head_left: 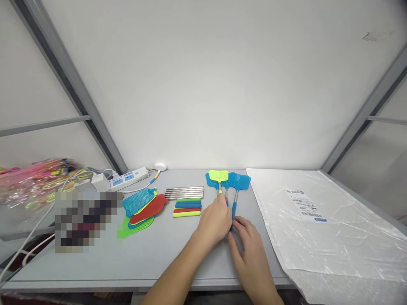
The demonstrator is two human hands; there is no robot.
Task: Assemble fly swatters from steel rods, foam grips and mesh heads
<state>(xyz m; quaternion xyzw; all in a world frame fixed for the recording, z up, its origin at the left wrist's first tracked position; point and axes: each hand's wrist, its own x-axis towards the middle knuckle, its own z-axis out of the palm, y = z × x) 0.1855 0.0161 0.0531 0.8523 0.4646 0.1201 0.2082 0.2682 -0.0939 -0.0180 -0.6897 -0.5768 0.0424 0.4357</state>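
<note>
My left hand [216, 218] is closed around the handle of a yellow fly swatter [218, 175], whose head points away from me. Beneath and beside it lie several blue fly swatters [240, 181] with metal shafts and blue grips. My right hand [249, 241] rests on the table with its thumb and fingers apart, beside the near end of a blue grip [234, 209]; the fingertips are close to my left hand. To the left are several metal rods [185, 193] in a row, and coloured handle grips [187, 208]. Loose swatter heads [149, 210] in blue, red, yellow and green overlap further left.
A white plastic-wrapped package [305, 237] with a label covers the table's right side. A power strip [130, 179] with plugs and cables stands at the back left. Bagged colourful items [38, 182] and a pixelated patch are at the far left. A white wall [203, 93] closes the back.
</note>
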